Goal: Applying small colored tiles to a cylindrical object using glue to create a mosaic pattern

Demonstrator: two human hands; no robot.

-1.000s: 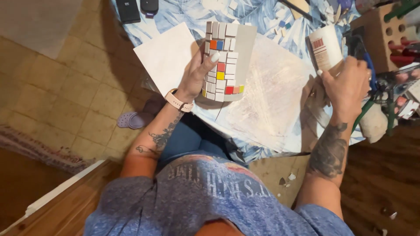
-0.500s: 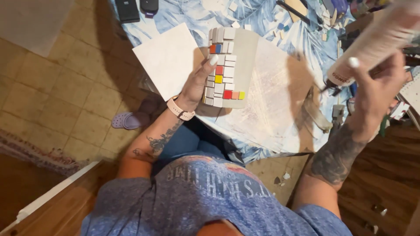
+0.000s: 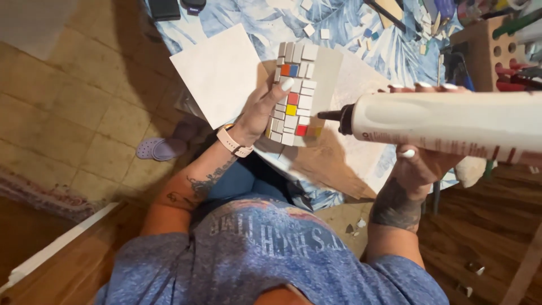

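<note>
**Glue bottle meeting a half-tiled mosaic board**

Seen from above, a seated person is working at a worktop covered in a blue leaf-patterned cloth [image 3: 361, 34]. The left hand [image 3: 262, 110], wearing a pale pink wristwatch [image 3: 234, 143], is pressing fingers and thumb around the left edge of a flat beige rectangular board [image 3: 324, 73], its grip closed on that edge. The board is lying tilted over a sheet of white paper [image 3: 220, 70]. Small square tiles [image 3: 293, 96], mostly white with a few orange, blue, red and yellow ones, are covering its left part; the right part is bare.

The right hand [image 3: 420, 164] is wrapping its grip tightly around a large white plastic glue bottle [image 3: 446, 121], held sideways, with its dark nozzle [image 3: 333, 114] pointing at the board's right tile row, very close to it; whether it is touching cannot be told.

The board looks stiff and light, but the tiles seem hard, brittle and possibly loose in wet glue, so holding by the bare edges seems safest. The bottle looks bulky and squeezable, best held around its middle.

Loose tiles and a wooden tool block [image 3: 480, 48] are lying further back.
</note>
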